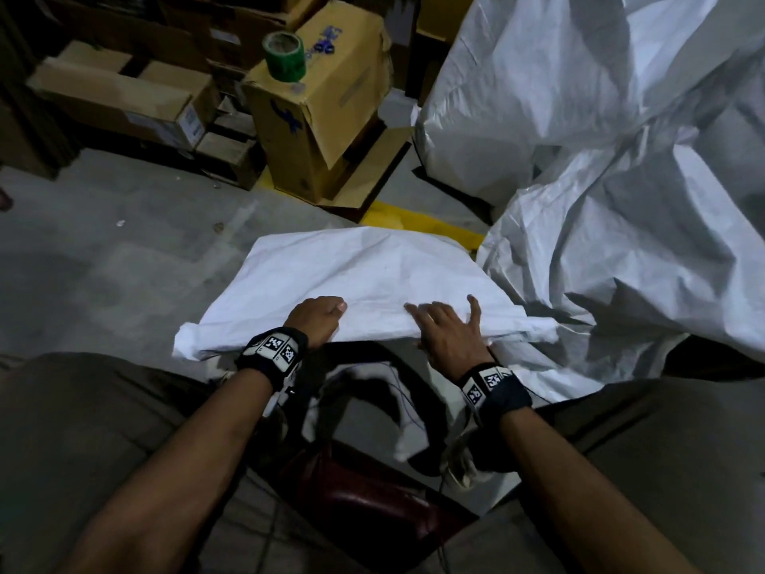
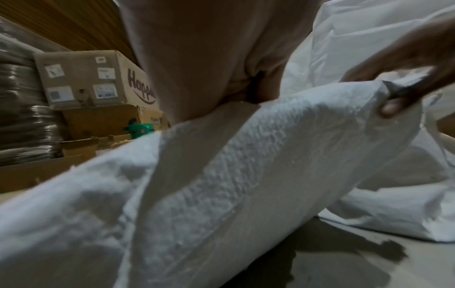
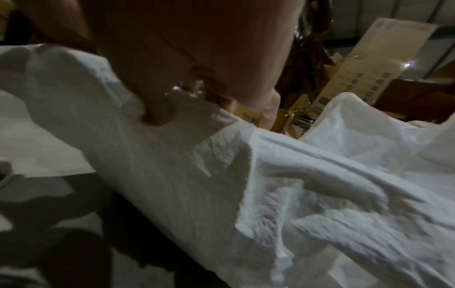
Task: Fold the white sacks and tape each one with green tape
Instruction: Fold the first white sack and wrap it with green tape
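A white woven sack lies partly folded on the concrete floor in front of my knees. My left hand is curled round its rolled near edge, left of centre. My right hand lies with fingers spread on top of the same edge, and in the left wrist view its thumb pinches the fold from below. Up close, the left palm bears on the sack, and the right hand holds the cloth. The green tape roll stands on a cardboard box at the back, visible also as the tape roll.
A big heap of loose white sacks fills the right side and touches the folded one. Cardboard boxes stack along the back left. A yellow floor line runs behind the sack. A dark red seat is between my legs.
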Demonstrator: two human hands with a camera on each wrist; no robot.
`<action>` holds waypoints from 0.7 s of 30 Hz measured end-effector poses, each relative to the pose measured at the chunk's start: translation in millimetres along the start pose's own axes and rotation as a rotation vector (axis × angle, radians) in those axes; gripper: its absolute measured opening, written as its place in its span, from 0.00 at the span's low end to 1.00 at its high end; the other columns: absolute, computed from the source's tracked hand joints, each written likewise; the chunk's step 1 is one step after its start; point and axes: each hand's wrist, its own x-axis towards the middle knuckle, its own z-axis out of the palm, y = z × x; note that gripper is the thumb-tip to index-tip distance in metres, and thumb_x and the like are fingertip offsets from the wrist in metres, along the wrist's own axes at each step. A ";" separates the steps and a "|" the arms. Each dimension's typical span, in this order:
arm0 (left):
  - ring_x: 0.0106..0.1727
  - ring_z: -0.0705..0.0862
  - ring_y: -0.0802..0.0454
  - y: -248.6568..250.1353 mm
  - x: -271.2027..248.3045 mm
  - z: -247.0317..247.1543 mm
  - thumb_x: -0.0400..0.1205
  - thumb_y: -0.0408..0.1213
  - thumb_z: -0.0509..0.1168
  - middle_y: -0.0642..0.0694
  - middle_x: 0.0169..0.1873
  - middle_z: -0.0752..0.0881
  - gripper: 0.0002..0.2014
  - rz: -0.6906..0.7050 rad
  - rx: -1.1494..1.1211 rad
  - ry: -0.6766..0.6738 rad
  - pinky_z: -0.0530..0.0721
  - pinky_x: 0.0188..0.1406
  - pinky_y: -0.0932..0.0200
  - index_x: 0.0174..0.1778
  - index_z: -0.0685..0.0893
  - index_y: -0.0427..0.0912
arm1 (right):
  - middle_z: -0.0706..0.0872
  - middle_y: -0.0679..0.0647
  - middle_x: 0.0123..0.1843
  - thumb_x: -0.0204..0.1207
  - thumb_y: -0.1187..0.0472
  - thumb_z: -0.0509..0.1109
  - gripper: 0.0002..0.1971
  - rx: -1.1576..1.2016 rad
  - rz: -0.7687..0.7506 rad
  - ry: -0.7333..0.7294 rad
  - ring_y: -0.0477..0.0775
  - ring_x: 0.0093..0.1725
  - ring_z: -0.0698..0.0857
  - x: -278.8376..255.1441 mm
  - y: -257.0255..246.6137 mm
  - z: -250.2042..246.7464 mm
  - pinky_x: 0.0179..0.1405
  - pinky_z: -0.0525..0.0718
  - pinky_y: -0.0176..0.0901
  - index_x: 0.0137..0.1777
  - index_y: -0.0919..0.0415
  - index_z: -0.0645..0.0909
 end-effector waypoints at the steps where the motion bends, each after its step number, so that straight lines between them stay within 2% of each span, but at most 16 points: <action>1: 0.43 0.75 0.43 -0.5 -2.6 1.4 0.93 0.41 0.50 0.52 0.30 0.75 0.20 0.004 -0.004 -0.009 0.61 0.39 0.52 0.32 0.66 0.48 | 0.86 0.51 0.58 0.69 0.60 0.76 0.30 -0.008 -0.027 0.044 0.58 0.60 0.85 3.1 -1.8 3.4 0.75 0.55 0.76 0.73 0.50 0.78; 3: 0.46 0.78 0.39 -4.3 -7.5 8.1 0.92 0.43 0.52 0.50 0.33 0.79 0.17 0.036 0.012 0.003 0.64 0.42 0.52 0.36 0.71 0.48 | 0.87 0.52 0.44 0.61 0.70 0.75 0.25 -0.020 -0.043 0.076 0.60 0.46 0.87 9.5 -2.8 5.2 0.74 0.59 0.70 0.60 0.53 0.85; 5: 0.57 0.78 0.39 -7.6 -12.2 16.7 0.89 0.48 0.55 0.44 0.47 0.84 0.13 0.092 0.133 0.128 0.69 0.54 0.49 0.50 0.81 0.46 | 0.87 0.53 0.38 0.57 0.71 0.75 0.21 -0.017 -0.024 0.070 0.61 0.41 0.87 17.4 -1.1 3.6 0.72 0.63 0.68 0.52 0.54 0.86; 6: 0.61 0.76 0.39 -7.7 -14.7 21.1 0.86 0.53 0.56 0.42 0.54 0.83 0.18 0.133 0.200 0.203 0.69 0.59 0.46 0.59 0.82 0.45 | 0.86 0.53 0.37 0.57 0.71 0.75 0.21 -0.009 -0.002 0.052 0.61 0.41 0.87 21.4 0.4 1.7 0.71 0.67 0.68 0.51 0.55 0.85; 8: 0.65 0.74 0.39 -6.7 -18.8 27.8 0.80 0.61 0.61 0.40 0.63 0.80 0.29 0.236 0.307 0.262 0.69 0.63 0.43 0.69 0.80 0.42 | 0.86 0.53 0.39 0.56 0.68 0.76 0.22 0.032 0.023 0.008 0.62 0.43 0.87 28.7 6.3 -2.3 0.67 0.73 0.69 0.52 0.55 0.83; 10: 0.67 0.76 0.36 -11.3 -20.0 29.4 0.72 0.56 0.73 0.36 0.69 0.79 0.38 0.257 0.433 0.251 0.74 0.65 0.38 0.75 0.76 0.39 | 0.87 0.54 0.43 0.61 0.62 0.75 0.19 0.086 0.038 -0.015 0.63 0.46 0.87 35.2 15.3 -8.2 0.66 0.73 0.68 0.54 0.54 0.81; 12: 0.65 0.79 0.34 -23.7 -18.8 21.6 0.61 0.42 0.80 0.33 0.67 0.80 0.46 0.114 0.494 0.242 0.77 0.65 0.35 0.77 0.74 0.36 | 0.87 0.53 0.45 0.69 0.54 0.63 0.14 0.138 0.091 -0.023 0.62 0.51 0.86 39.5 27.3 -15.3 0.69 0.69 0.65 0.54 0.53 0.81; 13: 0.61 0.81 0.33 -32.6 -18.3 14.9 0.57 0.37 0.80 0.33 0.63 0.82 0.47 0.029 0.508 0.236 0.78 0.64 0.36 0.75 0.76 0.35 | 0.88 0.52 0.47 0.71 0.52 0.57 0.17 0.153 0.115 -0.058 0.61 0.54 0.85 40.6 33.5 -18.3 0.71 0.65 0.64 0.56 0.52 0.81; 14: 0.58 0.83 0.34 -41.7 -18.0 7.3 0.56 0.34 0.80 0.34 0.59 0.84 0.43 -0.038 0.526 0.213 0.78 0.64 0.38 0.72 0.78 0.35 | 0.88 0.51 0.51 0.72 0.52 0.55 0.19 0.156 0.136 -0.102 0.60 0.58 0.84 40.3 39.7 -21.6 0.73 0.62 0.63 0.58 0.50 0.82; 17: 0.61 0.83 0.40 -60.0 -15.9 -13.1 0.67 0.38 0.75 0.44 0.58 0.87 0.29 -0.123 0.602 0.095 0.72 0.67 0.46 0.67 0.81 0.46 | 0.87 0.45 0.62 0.82 0.54 0.63 0.15 0.114 0.175 -0.181 0.55 0.67 0.80 35.2 49.6 -22.6 0.77 0.55 0.60 0.67 0.45 0.81; 19: 0.66 0.82 0.44 -62.2 -11.8 -19.9 0.73 0.41 0.72 0.49 0.64 0.86 0.27 -0.127 0.589 0.057 0.69 0.68 0.50 0.71 0.79 0.53 | 0.86 0.44 0.65 0.83 0.55 0.64 0.15 0.107 0.211 -0.242 0.53 0.70 0.78 32.1 49.7 -20.0 0.78 0.55 0.60 0.68 0.44 0.80; 21: 0.72 0.78 0.45 -61.9 -7.5 -20.2 0.79 0.42 0.70 0.48 0.70 0.82 0.26 -0.151 0.541 0.015 0.67 0.73 0.51 0.75 0.77 0.54 | 0.86 0.45 0.64 0.83 0.54 0.64 0.15 0.102 0.250 -0.253 0.52 0.70 0.77 30.1 49.5 -16.5 0.78 0.55 0.63 0.67 0.42 0.80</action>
